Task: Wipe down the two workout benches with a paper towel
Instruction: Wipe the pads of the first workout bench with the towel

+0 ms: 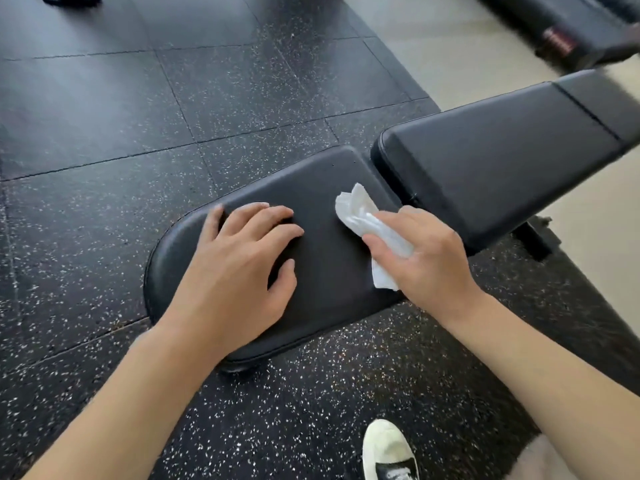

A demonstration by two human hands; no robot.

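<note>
We're mid-wipe on the bench seat pad (322,258), left hand (239,268) spread flat bracing at nine o'clock, right hand (426,258) pinching the crumpled paper towel (360,216) at three, and next we'd sweep toward the back pad (502,161).

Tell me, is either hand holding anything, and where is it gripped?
The right hand grips a crumpled paper towel around its middle. The left hand holds nothing, resting on the bench seat.
</note>
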